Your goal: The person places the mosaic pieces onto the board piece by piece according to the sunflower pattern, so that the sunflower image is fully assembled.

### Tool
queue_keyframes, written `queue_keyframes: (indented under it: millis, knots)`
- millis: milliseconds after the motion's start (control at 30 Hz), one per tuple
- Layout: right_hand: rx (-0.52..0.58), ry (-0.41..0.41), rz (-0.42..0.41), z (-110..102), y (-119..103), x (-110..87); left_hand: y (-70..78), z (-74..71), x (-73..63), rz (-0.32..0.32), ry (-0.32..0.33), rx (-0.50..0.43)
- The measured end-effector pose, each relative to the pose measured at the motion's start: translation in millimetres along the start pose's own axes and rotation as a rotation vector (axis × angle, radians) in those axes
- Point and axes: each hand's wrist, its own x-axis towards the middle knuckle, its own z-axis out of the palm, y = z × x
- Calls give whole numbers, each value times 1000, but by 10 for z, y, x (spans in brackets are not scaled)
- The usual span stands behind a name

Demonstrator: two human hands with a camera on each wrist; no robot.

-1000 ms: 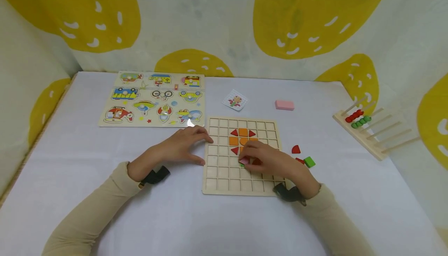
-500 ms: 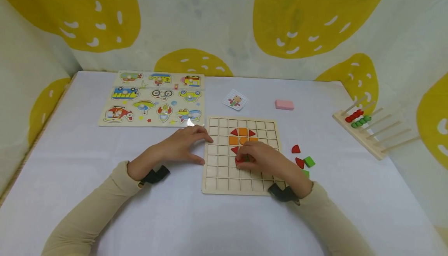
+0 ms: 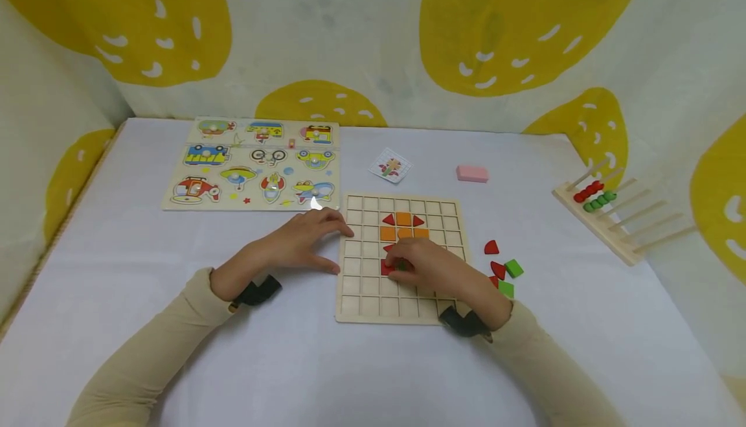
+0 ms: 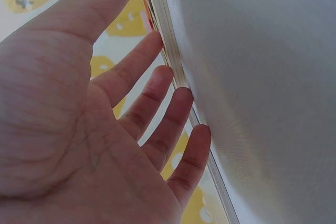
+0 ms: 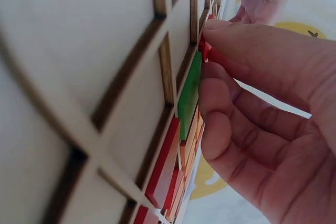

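My right hand (image 3: 428, 265) pinches a red wooden piece (image 3: 385, 267) between thumb and finger, low in a cell of the gridded wooden board (image 3: 361, 288). In the right wrist view a green square (image 5: 189, 95) sits in the cell beside that piece, with more red pieces (image 5: 164, 165) nearer the camera. Further up the board lie orange squares (image 3: 403, 219) and red triangles (image 3: 418, 221); the hand hides part of this pattern. My left hand (image 3: 300, 242) is spread at the board's left side, fingertips and thumb touching its edge.
Loose red quarter-round pieces (image 3: 492, 247) and green squares (image 3: 513, 268) lie right of the board. Behind it are a pattern card (image 3: 390, 166) and a pink block (image 3: 472, 173). A vehicle puzzle (image 3: 274, 171) is at back left, a bead rack (image 3: 600, 223) at far right.
My right hand has shifted left on the board with the red piece, which now sits in the cell left of the green square. My left hand stays at the board's edge.
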Motion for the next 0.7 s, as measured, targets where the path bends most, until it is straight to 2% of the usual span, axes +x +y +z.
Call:
queue_keyframes:
  millis: [167, 333, 567, 700]
  knots:
    - [0, 3, -8, -3, 14, -4, 20, -4, -9, -5, 0, -14]
    - [-8, 53, -27, -46, 78, -61, 8, 6, -7, 5, 1, -12]
    - [-17, 125, 18, -181, 256, -197, -7, 11, -7, 11, -2, -11]
    - [-14, 141, 77, -278, 365, -290, -16, 10, -2, 14, 2, -11]
